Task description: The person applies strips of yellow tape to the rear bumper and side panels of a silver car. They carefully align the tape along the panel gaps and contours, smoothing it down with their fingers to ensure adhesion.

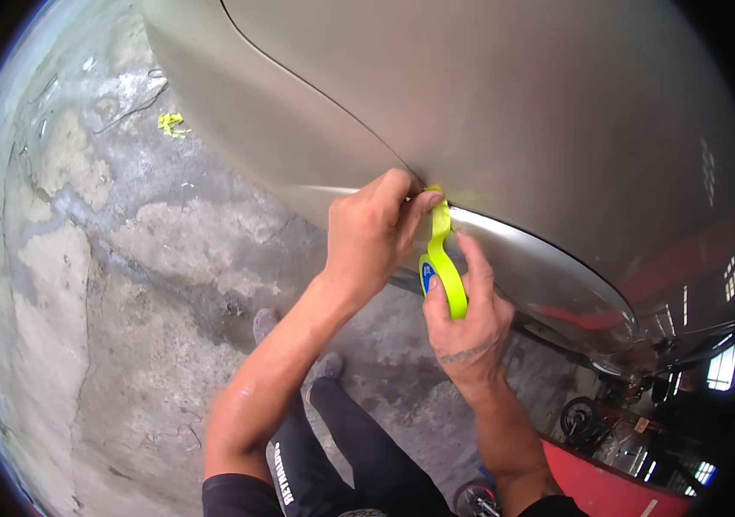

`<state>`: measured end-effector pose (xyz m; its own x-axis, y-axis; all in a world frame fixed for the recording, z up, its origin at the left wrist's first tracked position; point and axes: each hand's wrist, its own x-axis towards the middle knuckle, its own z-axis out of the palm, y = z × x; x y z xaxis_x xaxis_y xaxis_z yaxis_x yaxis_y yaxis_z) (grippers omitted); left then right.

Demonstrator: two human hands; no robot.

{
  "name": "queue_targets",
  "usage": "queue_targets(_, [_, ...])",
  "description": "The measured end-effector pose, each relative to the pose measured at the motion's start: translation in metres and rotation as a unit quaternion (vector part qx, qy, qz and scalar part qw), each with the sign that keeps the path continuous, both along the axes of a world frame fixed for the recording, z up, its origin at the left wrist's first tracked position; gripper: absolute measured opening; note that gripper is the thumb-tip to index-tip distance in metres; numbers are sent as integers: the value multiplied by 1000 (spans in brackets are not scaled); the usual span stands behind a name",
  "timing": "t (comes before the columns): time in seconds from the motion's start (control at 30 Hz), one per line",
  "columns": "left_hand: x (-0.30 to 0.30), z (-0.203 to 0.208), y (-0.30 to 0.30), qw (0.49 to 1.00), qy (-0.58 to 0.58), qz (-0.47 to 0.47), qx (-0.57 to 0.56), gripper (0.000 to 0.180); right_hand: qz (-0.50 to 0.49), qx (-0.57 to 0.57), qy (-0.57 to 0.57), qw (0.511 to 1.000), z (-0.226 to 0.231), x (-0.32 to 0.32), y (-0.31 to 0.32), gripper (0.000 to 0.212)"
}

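A roll of bright yellow-green masking tape [456, 297] with a blue core sits in my right hand [473, 323], gripped between thumb and fingers. From the roll a strip runs up to the car body panel [505, 95]. My left hand [376, 215] pinches the strip's far end against the panel, where a dark seam [333, 99] meets the bright edge of a lower curved opening [539, 246]. Between both hands the strip is slightly twisted. The left fingertips partly cover the spot where the tape touches the panel.
Crumpled yellow-green tape scraps [171, 125] lie on the stained concrete floor [152, 293] at the far left. My feet [328, 366] stand below the panel. At lower right are a red panel [608, 482], a small wheel [477, 498] and dark mechanical parts [617, 422].
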<state>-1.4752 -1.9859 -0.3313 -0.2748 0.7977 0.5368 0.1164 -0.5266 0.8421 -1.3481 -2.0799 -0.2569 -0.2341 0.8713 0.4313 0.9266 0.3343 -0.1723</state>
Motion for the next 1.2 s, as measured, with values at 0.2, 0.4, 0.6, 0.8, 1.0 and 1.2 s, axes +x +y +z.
queue_targets(0.2, [-9, 3, -9, 995, 5, -74, -61, 21, 31, 3, -26, 999, 1, 1, -13, 53])
queue_targets(0.4, [-12, 8, -6, 986, 145, 24, 73, 23, 21, -1, -53, 998, 1, 2, -17, 48])
queue_targets(0.6, [-6, 8, -9, 988, 142, 16, 61, 23, 6, 3, -81, 997, 0, 4, -18, 48])
queue_targets(0.8, [-13, 11, -10, 996, 83, -45, -9, 28, -12, -9, -65, 998, 0, 2, -16, 52])
queue_targets(1.0, [-8, 10, -11, 993, 111, -38, -2, 29, -7, -6, -57, 998, -4, 6, -14, 54])
queue_targets(1.2, [-3, 17, -12, 992, 124, -15, 15, 24, 4, 8, -55, 998, -4, 11, -13, 51])
